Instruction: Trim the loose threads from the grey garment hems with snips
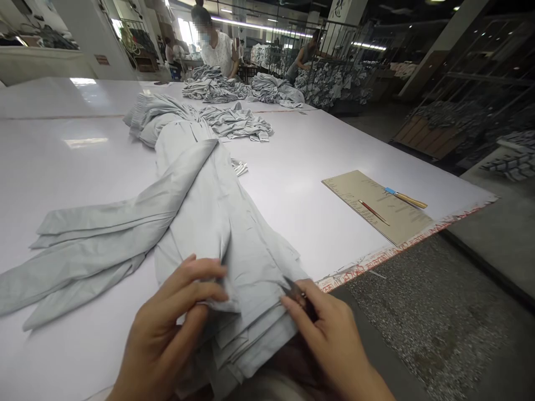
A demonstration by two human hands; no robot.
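A stack of light grey garments (251, 250) runs along the white table and hangs over its near edge. My left hand (167, 317) pinches the folded edge of the top garment between thumb and fingers. Long narrow fabric pieces (112, 223), like sleeves or legs, spread from the stack to the left. In my right hand (330, 320) is a small pair of dark thread snips (300, 296), their pointed tip against the cloth layers. The fingers on the far side of this hand are partly hidden.
On the white table (301, 211) to the right lies a brown card (355, 192) with a red pen (373, 212) and a wooden-handled tool (412, 200) on it. More grey garment heaps (238, 120) lie farther back. A co-worker (217, 50) stands across the table.
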